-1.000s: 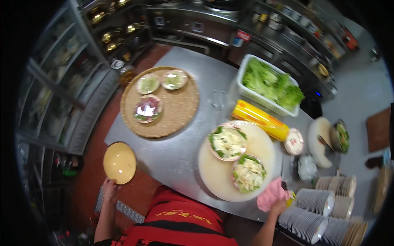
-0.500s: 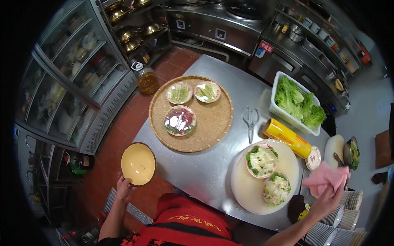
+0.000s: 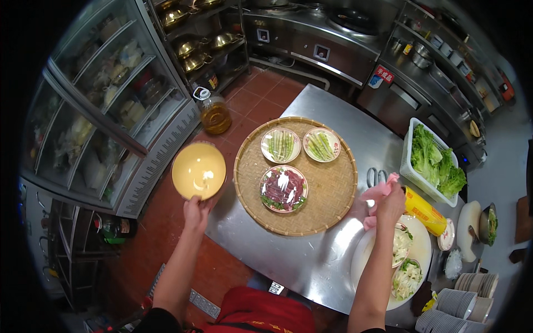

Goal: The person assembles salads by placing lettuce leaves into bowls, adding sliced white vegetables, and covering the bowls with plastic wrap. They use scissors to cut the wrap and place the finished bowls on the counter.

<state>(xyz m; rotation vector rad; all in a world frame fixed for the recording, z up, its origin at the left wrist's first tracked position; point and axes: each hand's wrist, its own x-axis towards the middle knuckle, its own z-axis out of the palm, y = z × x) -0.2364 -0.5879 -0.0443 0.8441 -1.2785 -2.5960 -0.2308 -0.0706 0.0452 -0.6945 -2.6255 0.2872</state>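
In my left hand (image 3: 195, 212) is a yellow bowl (image 3: 194, 166) with a dark rim, gripped at its near edge and held over the red floor beside the table. My right hand (image 3: 393, 202) grips a crumpled pink cloth (image 3: 380, 192) above the table. Scissors (image 3: 373, 175) lie just beyond the cloth, partly covered by it. Under my right forearm sits a round white cutting board (image 3: 361, 266), bearing two bowls of greens with pale shreds (image 3: 407, 277); the arm hides part of them. To its right lies a yellow tube (image 3: 427, 213), apparently a cling film roll.
A round bamboo tray (image 3: 327, 205) holds a film-wrapped plate of red meat (image 3: 284, 188) and two plates of green stalks (image 3: 280, 145). A white basket of lettuce (image 3: 410, 161) stands at the right. Stacked plates (image 3: 452, 302) stand lower right; an oil jug (image 3: 215, 117) is on the floor.
My right hand has carried the pink cloth leftward from beyond the cutting board to near the scissors. The bowl in my left hand has gone up and away from me. The view has shifted.
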